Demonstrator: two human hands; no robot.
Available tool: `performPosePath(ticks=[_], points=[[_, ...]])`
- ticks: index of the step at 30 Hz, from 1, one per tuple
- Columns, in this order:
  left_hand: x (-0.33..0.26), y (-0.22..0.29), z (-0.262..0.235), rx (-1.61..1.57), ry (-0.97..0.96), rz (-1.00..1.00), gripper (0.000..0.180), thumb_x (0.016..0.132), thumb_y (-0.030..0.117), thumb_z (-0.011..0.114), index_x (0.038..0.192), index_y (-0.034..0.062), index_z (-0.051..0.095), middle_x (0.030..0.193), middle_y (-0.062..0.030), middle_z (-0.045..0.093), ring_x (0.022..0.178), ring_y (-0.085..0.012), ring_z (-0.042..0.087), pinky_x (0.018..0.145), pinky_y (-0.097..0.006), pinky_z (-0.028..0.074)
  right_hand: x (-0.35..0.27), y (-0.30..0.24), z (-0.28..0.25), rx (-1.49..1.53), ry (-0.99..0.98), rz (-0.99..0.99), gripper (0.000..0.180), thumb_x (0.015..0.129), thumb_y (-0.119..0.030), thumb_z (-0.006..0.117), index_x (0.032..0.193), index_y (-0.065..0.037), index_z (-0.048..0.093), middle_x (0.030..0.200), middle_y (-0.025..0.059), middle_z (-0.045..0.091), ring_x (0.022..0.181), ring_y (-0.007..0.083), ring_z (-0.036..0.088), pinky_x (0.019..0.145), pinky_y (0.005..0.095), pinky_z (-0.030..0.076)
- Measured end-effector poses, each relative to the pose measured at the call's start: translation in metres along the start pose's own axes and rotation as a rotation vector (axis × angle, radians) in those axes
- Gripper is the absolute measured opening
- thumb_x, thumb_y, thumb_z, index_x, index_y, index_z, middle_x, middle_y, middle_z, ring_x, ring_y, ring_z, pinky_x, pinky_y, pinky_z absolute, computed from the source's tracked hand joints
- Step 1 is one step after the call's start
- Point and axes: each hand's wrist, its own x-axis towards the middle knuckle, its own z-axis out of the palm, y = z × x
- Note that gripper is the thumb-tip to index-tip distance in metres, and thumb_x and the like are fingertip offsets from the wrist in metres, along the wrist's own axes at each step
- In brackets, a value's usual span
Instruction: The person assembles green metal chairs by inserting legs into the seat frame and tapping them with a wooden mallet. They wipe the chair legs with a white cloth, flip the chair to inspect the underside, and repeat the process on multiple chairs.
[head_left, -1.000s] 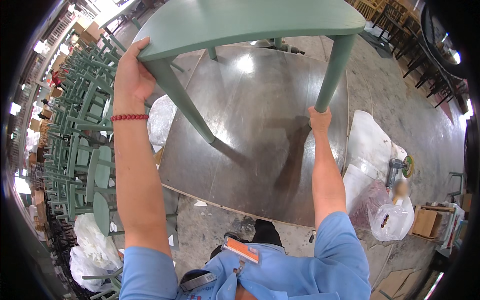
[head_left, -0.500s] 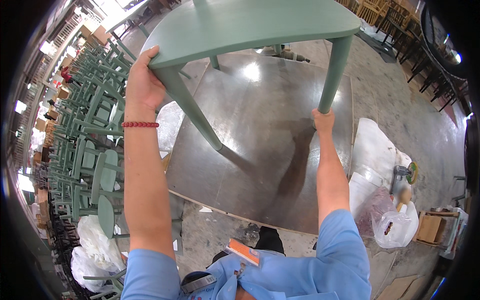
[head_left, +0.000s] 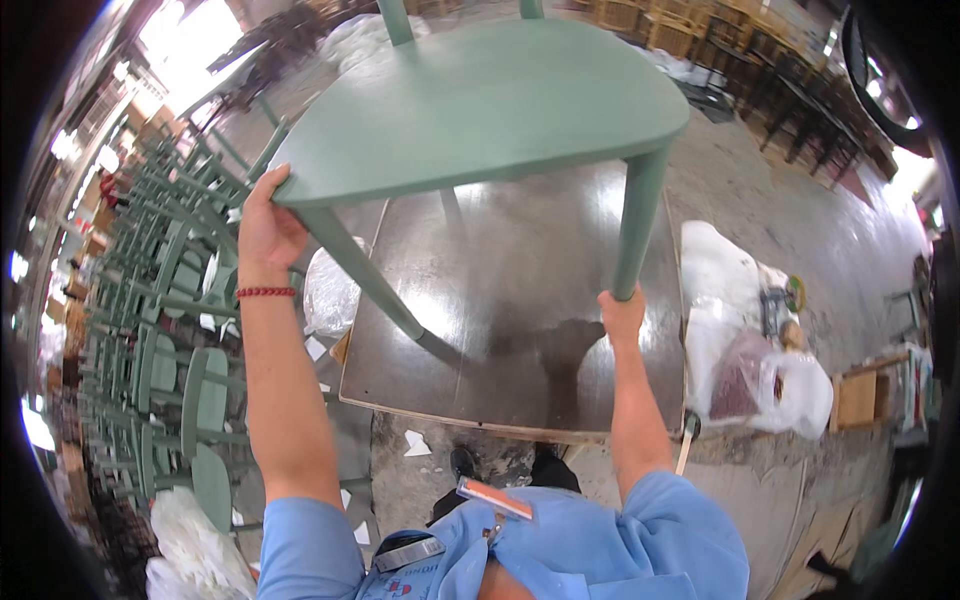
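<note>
A green chair stands in front of me over a dark brown board, its seat facing up and its back posts at the far side. My left hand is closed on the seat's left front corner, thumb on top. Around the lower end of the right front leg my right hand is wrapped. The left front leg reaches down to the board; whether it rests there I cannot tell. The far legs are mostly hidden behind the seat and front legs.
Many green chairs crowd the left side. White plastic sheeting lies to the right, with a power tool and plastic bags on it. A wooden box sits farther right. Dark chairs line the far right.
The chair and both hands sit lower in the picture, with more of the seat and its back posts visible. My view has shifted too. Both hands keep their hold.
</note>
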Motion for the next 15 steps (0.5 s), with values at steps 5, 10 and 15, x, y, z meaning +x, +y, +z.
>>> performPosePath(ticks=[5, 10, 15], points=[[-0.031, -0.003, 0.012, 0.065, -0.103, 0.004, 0.022, 0.088, 0.019, 0.065, 0.105, 0.0056, 0.063, 0.100, -0.0053, 0.066, 0.097, -0.0199, 0.063, 0.088, -0.038, 0.049, -0.082, 0.004, -0.021, -0.044, 0.137, 0.145, 0.035, 0.071, -0.008, 0.067, 0.105, -0.003, 0.059, 0.087, 0.0067, 0.063, 0.078, 0.0224, 0.062, 0.074, 0.0356, 0.049], [-0.030, -0.010, 0.006, 0.193, -0.218, -0.124, 0.033, 0.089, 0.026, 0.064, 0.113, 0.0035, 0.061, 0.107, -0.0091, 0.067, 0.095, -0.0240, 0.064, 0.087, -0.039, 0.049, -0.138, 0.019, -0.059, -0.382, 0.373, -0.007, 0.056, 0.077, -0.019, 0.070, 0.127, -0.001, 0.053, 0.123, 0.0180, 0.058, 0.118, 0.0343, 0.054, 0.100, 0.0423, 0.042], [-0.047, -0.008, 0.016, 0.224, -0.112, -0.079, 0.037, 0.087, 0.030, 0.069, 0.113, 0.0042, 0.062, 0.106, -0.0074, 0.066, 0.098, -0.0221, 0.062, 0.089, -0.038, 0.044, -0.246, 0.059, -0.129, -0.435, 0.411, 0.381, 0.058, 0.084, -0.018, 0.063, 0.136, 0.001, 0.046, 0.135, 0.0212, 0.051, 0.126, 0.0333, 0.049, 0.105, 0.0417, 0.039]])
